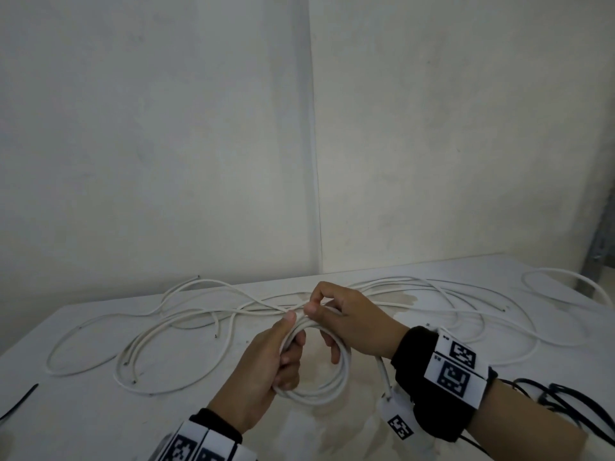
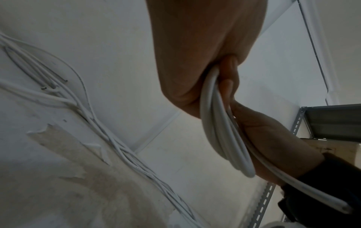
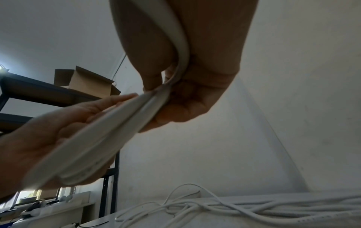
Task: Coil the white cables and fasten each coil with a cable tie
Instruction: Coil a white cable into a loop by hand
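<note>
A coil of white cable [image 1: 327,380] hangs just above the table's near middle. My left hand [image 1: 278,356] grips its left side, fingers curled through the loops [image 2: 220,123]. My right hand [image 1: 327,312] pinches the top of the coil [image 3: 156,100] between thumb and forefinger, with other fingers hooked inside the ring. The cable's free end [image 1: 386,382] sticks out under my right wrist. Several loose white cables [image 1: 206,314] sprawl across the table behind the hands. A black cable tie [image 1: 20,402] lies at the table's left edge.
A white table [image 1: 100,410] stands against a white wall corner. One cable loop [image 1: 565,287] lies at the far right. Black cords [image 1: 565,404] trail from my right wrist. Metal shelving with a cardboard box [image 3: 86,80] shows in the right wrist view.
</note>
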